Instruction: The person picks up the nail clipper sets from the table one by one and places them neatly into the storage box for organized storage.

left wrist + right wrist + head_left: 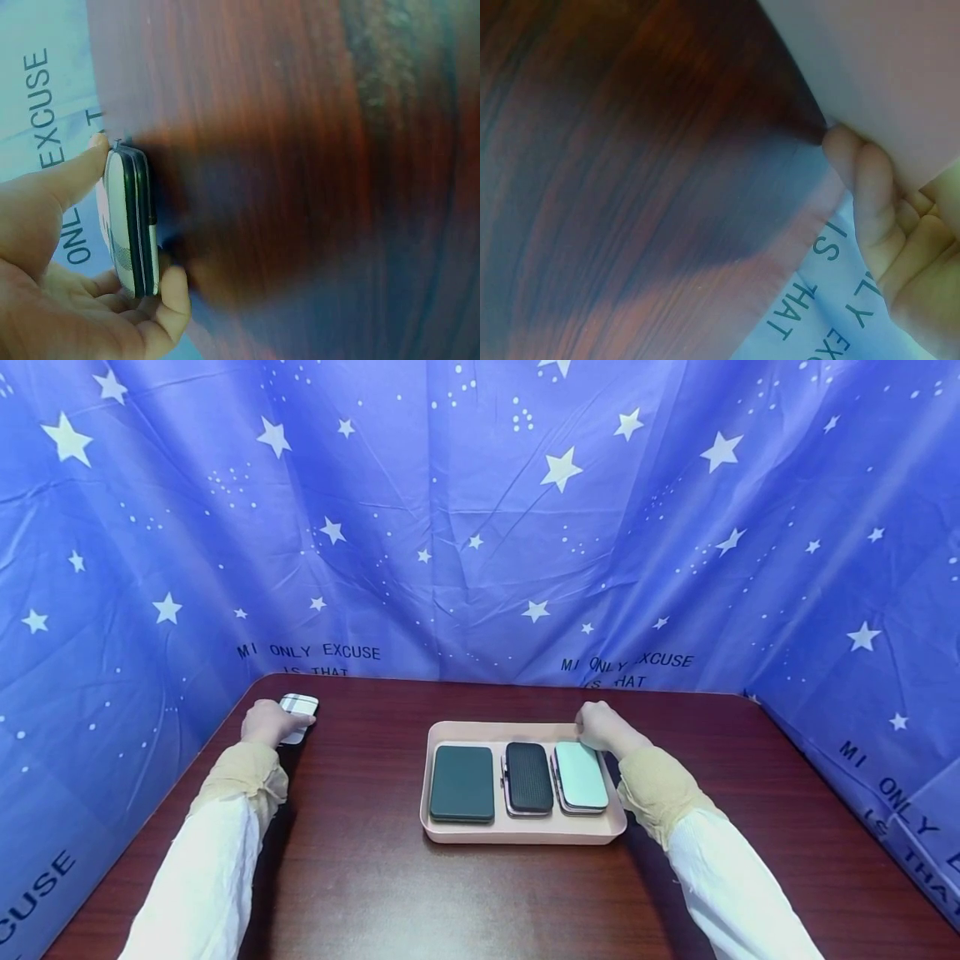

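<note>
In the left wrist view, my left hand [272, 723] grips a white plaid case [118, 217] with a dark frame, thumb at one end and fingers curled at the other. The head view has this case at the table's far left. My right hand [606, 727] holds the far right corner of a pale pink tray [525, 837]; its curled fingers [875, 187] lie against the tray's outer wall in the right wrist view. Inside the tray, from left to right, lie a dark green case [462, 782], a black ribbed case [529, 777] and a mint green case [582, 775].
A dark reddish wooden table [360, 893] lies under everything. Behind it and along both sides hangs a blue curtain [465, 568] with white stars and printed lettering.
</note>
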Demonstrator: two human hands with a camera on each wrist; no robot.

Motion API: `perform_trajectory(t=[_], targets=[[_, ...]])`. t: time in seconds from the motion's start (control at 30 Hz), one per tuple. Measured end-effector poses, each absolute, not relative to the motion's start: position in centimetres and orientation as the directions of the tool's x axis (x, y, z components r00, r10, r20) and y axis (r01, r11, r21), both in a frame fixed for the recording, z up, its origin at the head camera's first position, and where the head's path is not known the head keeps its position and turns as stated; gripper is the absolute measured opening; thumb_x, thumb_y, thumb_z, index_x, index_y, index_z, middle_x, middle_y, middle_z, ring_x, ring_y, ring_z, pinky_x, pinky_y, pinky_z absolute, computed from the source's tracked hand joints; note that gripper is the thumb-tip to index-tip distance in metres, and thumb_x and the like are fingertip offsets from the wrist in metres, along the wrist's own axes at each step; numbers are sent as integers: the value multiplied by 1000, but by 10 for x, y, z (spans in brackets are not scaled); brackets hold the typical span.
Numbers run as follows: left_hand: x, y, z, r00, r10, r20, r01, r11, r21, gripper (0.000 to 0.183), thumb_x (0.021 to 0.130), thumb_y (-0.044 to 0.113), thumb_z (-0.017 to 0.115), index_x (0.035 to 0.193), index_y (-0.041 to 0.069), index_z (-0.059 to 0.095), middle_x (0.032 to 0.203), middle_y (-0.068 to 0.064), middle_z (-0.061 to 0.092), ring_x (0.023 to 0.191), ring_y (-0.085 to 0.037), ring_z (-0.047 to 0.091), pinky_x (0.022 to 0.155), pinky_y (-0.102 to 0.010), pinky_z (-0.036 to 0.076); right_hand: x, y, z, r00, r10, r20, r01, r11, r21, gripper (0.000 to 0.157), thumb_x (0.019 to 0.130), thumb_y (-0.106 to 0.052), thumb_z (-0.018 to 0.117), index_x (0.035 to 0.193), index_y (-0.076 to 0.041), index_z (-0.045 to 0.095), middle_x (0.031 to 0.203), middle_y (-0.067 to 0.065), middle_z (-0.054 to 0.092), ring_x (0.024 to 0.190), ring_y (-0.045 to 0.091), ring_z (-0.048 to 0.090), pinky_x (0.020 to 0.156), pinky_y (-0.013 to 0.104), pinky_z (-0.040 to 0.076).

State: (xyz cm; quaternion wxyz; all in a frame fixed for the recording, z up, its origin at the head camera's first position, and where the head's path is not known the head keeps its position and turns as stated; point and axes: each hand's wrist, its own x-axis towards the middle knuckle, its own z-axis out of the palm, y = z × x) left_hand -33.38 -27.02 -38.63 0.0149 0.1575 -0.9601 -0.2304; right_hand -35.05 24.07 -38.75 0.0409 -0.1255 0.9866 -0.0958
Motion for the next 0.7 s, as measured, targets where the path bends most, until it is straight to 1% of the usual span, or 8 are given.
perform_trajectory(t=[0.1,0.2,0.33,0.43,0.57,0.7], targets=[[-332,-273,-385,-951,-304,-60,-296,833,467,67,78,39,69,106,-19,53,102,-35,56,95,-45,56,79,-48,49,-350,240,-387,-965,-257,-55,-242,949,-200,19,80,3,60,63,-6,57,64,5,57,54,16,56,46,25,47],[-332,-276,-384,-945,-312,-97,-317,798,513,58,80,35,68,101,-17,55,93,-31,57,85,-38,55,71,-41,50,-349,239,-386,-964,-264,-43,-250,946,-204,20,79,3,60,62,-6,57,63,5,57,53,15,55,45,25,47],[-334,-282,-384,-928,-336,-159,-361,707,608,50,84,28,64,102,-17,53,83,-23,52,71,-28,54,56,-32,54,-348,239,-385,-963,-265,-49,-250,945,-210,19,80,3,60,62,-6,57,64,5,57,53,15,55,45,25,47],[-337,-285,-386,-918,-353,-179,-379,655,654,48,87,25,59,105,-20,51,82,-20,49,65,-24,53,51,-30,55,-349,240,-386,-963,-262,-59,-244,947,-210,17,80,3,60,64,-5,59,66,7,58,55,16,56,46,25,47],[-337,-285,-388,-915,-367,-165,-379,649,660,48,91,23,53,107,-22,51,84,-21,47,62,-22,52,50,-28,54,-349,241,-386,-964,-261,-55,-245,948,-203,13,81,3,60,68,-2,62,69,9,60,57,17,57,48,26,48],[-336,-284,-390,-918,-371,-138,-365,660,657,43,92,20,48,103,-21,52,86,-24,48,62,-25,54,48,-28,53,-349,241,-387,-965,-255,-61,-237,949,-209,14,81,2,61,68,-3,60,68,7,58,57,17,56,49,26,48]])
